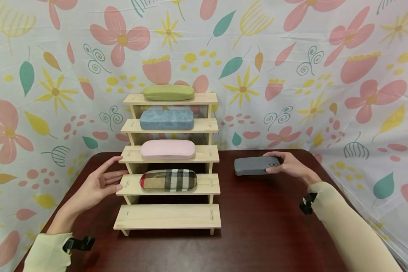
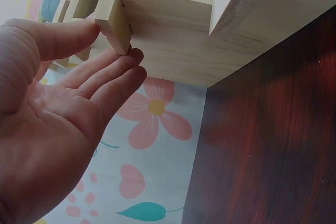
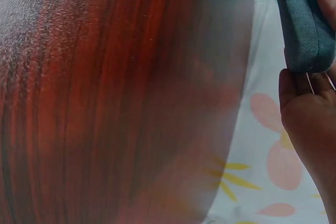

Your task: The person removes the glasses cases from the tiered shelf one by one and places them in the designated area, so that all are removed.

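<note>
A grey glasses case [image 1: 253,166] with a small glasses mark is in my right hand [image 1: 289,164], thumb on the near side and fingers behind. The right wrist view shows one end of this case [image 3: 304,30]. My left hand [image 1: 96,185] touches the left side of a stepped wooden display rack [image 1: 166,217] with extended fingers; its thumb and fingertips meet a board's end in the left wrist view. On the rack's upper tiers lie a green case [image 1: 168,92], a blue case [image 1: 166,119], a pink case [image 1: 168,149] and a plaid case [image 1: 168,180]. The lowest tier is bare.
The rack stands on a dark red-brown wooden table [image 1: 258,223] with rounded far corners. A white cloth [image 1: 251,79] with a flower print hangs behind and at both sides. Black straps [image 1: 307,203] are around the sleeves.
</note>
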The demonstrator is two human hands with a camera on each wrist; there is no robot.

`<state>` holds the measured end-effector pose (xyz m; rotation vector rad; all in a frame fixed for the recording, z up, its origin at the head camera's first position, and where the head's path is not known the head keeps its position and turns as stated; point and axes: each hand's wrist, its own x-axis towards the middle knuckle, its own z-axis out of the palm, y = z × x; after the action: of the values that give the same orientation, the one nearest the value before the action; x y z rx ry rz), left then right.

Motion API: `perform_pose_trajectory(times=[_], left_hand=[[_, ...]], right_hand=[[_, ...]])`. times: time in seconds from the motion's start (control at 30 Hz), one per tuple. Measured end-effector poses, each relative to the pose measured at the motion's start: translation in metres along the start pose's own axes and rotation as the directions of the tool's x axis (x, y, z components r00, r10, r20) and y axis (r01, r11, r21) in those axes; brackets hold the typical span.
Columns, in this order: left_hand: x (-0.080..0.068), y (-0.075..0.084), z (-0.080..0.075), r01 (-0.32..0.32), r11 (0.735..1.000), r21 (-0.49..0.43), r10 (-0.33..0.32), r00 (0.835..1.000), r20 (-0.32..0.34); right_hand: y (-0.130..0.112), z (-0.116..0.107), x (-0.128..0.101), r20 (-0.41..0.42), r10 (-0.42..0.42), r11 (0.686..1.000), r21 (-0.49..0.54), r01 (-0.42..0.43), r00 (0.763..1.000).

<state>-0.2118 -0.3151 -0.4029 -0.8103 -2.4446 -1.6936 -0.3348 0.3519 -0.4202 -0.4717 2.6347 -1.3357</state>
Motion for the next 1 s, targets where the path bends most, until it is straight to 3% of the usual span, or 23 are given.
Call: perform_pose_trajectory(times=[0.3,1.0], left_hand=[[0.001,0.0,0.0,-0.019,1.0,0.009,0.019,1.0,-0.001],[0.001,0.003,0.0,-0.009,1.0,0.019,0.009,1.0,-0.001]], right_hand=[[0.015,0.005,0.006,0.011,0.051,0.998,-0.022,-0.051,0.999],[0.024,0.016,0.015,0.079,0.042,0.997,-0.068,-0.037,0.996]])
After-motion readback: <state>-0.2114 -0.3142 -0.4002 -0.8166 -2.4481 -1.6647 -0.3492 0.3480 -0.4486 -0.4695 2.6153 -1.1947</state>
